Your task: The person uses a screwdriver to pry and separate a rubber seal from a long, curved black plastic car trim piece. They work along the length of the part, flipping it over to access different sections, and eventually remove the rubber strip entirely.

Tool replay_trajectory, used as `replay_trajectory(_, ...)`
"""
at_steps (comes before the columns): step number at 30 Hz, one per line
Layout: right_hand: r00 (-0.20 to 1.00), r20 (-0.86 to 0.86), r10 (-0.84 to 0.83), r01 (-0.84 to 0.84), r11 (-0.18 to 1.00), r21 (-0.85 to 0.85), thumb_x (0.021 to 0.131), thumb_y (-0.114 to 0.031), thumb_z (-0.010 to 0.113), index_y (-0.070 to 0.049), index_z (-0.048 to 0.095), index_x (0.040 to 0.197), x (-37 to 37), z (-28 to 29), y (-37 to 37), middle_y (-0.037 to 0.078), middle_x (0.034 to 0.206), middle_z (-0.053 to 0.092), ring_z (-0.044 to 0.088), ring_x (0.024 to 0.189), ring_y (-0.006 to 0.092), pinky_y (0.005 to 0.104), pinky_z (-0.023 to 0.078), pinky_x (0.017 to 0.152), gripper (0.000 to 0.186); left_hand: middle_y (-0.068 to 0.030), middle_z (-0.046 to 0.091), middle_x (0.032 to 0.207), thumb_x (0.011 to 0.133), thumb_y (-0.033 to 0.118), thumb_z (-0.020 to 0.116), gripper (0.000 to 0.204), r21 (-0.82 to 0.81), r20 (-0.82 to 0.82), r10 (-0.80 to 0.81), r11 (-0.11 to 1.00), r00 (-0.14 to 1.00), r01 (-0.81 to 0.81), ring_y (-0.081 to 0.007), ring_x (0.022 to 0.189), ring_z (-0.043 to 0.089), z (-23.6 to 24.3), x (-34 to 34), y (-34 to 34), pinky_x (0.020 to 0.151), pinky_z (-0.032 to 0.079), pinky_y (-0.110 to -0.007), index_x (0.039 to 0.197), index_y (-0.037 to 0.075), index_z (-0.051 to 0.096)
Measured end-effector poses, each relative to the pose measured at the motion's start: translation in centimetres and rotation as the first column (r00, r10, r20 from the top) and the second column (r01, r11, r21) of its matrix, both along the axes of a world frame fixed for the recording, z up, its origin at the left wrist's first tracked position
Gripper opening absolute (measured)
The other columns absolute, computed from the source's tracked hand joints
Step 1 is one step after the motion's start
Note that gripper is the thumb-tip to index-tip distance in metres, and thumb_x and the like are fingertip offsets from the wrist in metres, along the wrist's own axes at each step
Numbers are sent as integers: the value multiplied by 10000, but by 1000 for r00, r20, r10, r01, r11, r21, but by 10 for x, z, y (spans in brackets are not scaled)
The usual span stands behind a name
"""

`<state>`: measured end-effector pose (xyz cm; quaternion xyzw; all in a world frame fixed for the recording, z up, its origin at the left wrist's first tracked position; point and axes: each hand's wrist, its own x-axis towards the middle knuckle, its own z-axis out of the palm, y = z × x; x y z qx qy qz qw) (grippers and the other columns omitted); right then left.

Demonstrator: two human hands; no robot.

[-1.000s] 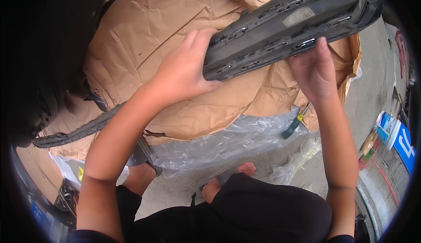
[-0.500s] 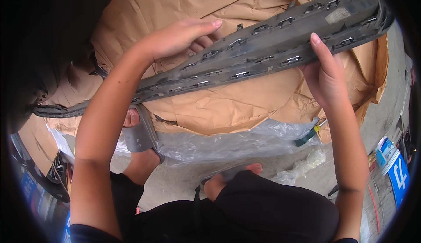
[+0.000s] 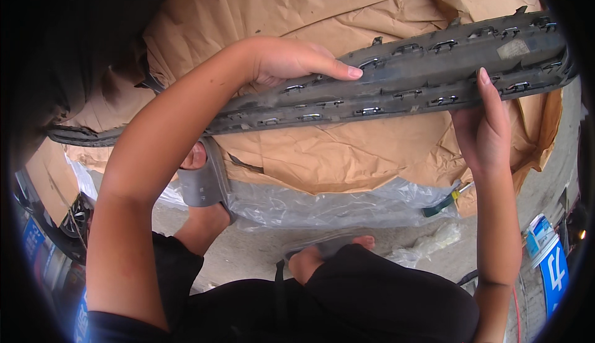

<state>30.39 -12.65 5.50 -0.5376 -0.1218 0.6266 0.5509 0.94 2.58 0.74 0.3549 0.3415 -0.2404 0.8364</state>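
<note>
A long dark grey plastic trim strip (image 3: 409, 70) studded with rows of metal clips stretches across the view. It is broad at the right and tapers toward the left, where my left forearm covers part of it. My left hand (image 3: 291, 64) grips it at the far edge near the middle, thumb lying on the clip side and fingers hidden behind. My right hand (image 3: 486, 132) holds the near edge toward the broad end, with the thumb on top and the other fingers underneath. A pale label (image 3: 512, 48) shows near that end.
Crumpled brown paper (image 3: 297, 157) spreads beneath the strip, over clear plastic sheeting (image 3: 334, 203). My sandalled foot (image 3: 204, 179) rests at the paper's edge. A green-and-yellow handled tool (image 3: 441, 202) lies on the plastic. At right stands a blue-and-white package (image 3: 541, 241); a wheel (image 3: 77, 219) is at far left.
The strip has shifted right, and its broad end has dropped nearer to me. My left hand has moved right and its thumb has come down onto the strip. My right hand has moved right with it.
</note>
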Motion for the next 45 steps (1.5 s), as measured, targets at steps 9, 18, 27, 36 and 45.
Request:
replay_trajectory(9,997,-29,75,-78,993,-88,1110,-353,615,-29,575,1422,7,-1,-7,106,1360,689,681,1228,243,435,520,1081,451,-179,756,1258,997,535,749,714,20,-19,84,996,996,-84,-210,1077,746,2,0,-4,917,624,-358,1351,-81,680)
replay_trajectory(18,980,-143,135,-156,977,-148,1117,-431,580,-28,614,1326,19,-1,-25,143,1135,743,731,1013,251,395,574,939,456,-191,742,1293,1000,518,749,704,35,-13,109,993,994,-109,-223,1092,740,2,1,-4,934,623,-382,1364,-80,674)
replay_trajectory(27,961,32,276,-250,909,-334,1115,-366,587,-13,613,1295,23,19,-52,120,1059,731,711,917,200,346,574,863,396,-190,714,1356,1034,483,713,658,-6,-39,120,993,992,-120,-230,1131,725,-6,0,-5,956,619,-404,1412,-52,652)
replay_trajectory(36,-115,615,780,-361,544,-757,928,-236,699,30,658,941,23,38,-107,222,829,716,724,818,391,497,585,766,270,-172,727,1327,1015,531,719,679,-60,-24,116,991,993,-117,-262,1096,737,-7,1,-7,908,643,-448,1428,-4,648)
replay_trajectory(45,-152,442,884,-98,432,-897,907,-261,662,58,669,1007,44,48,-172,303,949,744,725,938,489,562,584,860,334,-291,714,1281,1030,493,671,672,-293,63,44,956,997,-23,-387,1110,756,-11,-4,9,918,633,-544,1456,-22,599)
